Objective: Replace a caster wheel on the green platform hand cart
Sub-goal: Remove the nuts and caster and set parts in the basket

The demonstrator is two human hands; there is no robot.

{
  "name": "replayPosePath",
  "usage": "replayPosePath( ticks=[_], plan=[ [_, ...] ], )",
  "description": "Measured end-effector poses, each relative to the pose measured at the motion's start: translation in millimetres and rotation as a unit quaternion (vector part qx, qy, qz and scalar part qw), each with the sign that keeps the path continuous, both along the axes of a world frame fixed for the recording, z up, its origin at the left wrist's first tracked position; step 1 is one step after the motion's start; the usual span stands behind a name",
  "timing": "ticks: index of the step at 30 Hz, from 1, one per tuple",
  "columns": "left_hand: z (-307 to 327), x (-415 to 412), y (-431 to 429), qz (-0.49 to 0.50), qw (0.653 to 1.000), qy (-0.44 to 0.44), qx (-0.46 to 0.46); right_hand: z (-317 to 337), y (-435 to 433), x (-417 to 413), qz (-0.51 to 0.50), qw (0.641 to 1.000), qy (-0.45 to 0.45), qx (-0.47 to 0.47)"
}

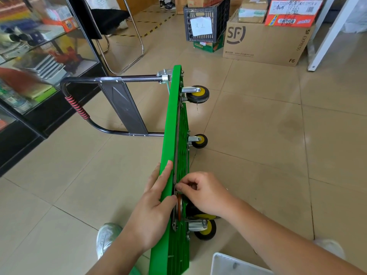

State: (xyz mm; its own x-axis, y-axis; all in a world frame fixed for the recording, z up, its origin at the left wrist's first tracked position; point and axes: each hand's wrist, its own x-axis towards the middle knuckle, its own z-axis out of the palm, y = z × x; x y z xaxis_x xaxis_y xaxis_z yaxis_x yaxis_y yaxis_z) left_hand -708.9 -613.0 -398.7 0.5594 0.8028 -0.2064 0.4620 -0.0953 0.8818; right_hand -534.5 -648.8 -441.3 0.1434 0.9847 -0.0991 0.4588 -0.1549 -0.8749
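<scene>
Near the bottom of the view, the green platform hand cart [174, 135] is standing on its long edge on the tiled floor [258, 135], deck face turned left, wheels pointing right, and its folding handle [111, 79] sticking out to the left at the far end. The left hand [153, 211] is lying flat against the deck with fingers straight, bracing it upright. The right hand [204, 193] is curling its fingers and pinching at the upper edge of the mounting plate [174, 217] of the near caster [206, 229]; whether a bolt or nut is sitting between the fingertips cannot be told.

2 other casters [198, 94] are showing farther along the underside. A white container [228, 264] is peeking in at the near right.

Judging by its build, the deck is looking like stiff moulded plastic, light enough to tip, so balancing on edge it is probably needing that steady flat palm. The caster is likely behaving as a small, dense, rigid piece whose wheel is free to swivel and roll; gripping the steel bracket or plate, not the tyre, is seeming the surer hold. Small fasteners are likely being slippery and easy to drop.
</scene>
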Motion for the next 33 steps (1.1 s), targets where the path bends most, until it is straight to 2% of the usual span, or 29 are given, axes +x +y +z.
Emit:
replayPosePath(
  ticks=[6, 11, 19, 33],
  plan=[
    [-0.9, -0.1, -0.3, 0.003, 1.000, 0.008, 0.010, 0.7, -0.9, -0.9, -0.007, 1.000, 0.028, 0.012],
    [-0.1, 3.8, -4.5, 0.000, 0.999, 0.010, 0.034, -1.5, 5.3, -1.3, 0.053, 0.996, -0.067, 0.027],
    [-0.2, 3.0, -3.0, -0.009, 0.998, 0.029, 0.046, -0.1, 2.0, 2.3, 0.030, 0.999, -0.022, 0.010],
    [1.2, 3.8, -2.5, -0.001, 0.999, 0.016, 0.032, 1.3, 6.0, 3.3, 0.087, 0.992, -0.087, -0.018]
  ],
)
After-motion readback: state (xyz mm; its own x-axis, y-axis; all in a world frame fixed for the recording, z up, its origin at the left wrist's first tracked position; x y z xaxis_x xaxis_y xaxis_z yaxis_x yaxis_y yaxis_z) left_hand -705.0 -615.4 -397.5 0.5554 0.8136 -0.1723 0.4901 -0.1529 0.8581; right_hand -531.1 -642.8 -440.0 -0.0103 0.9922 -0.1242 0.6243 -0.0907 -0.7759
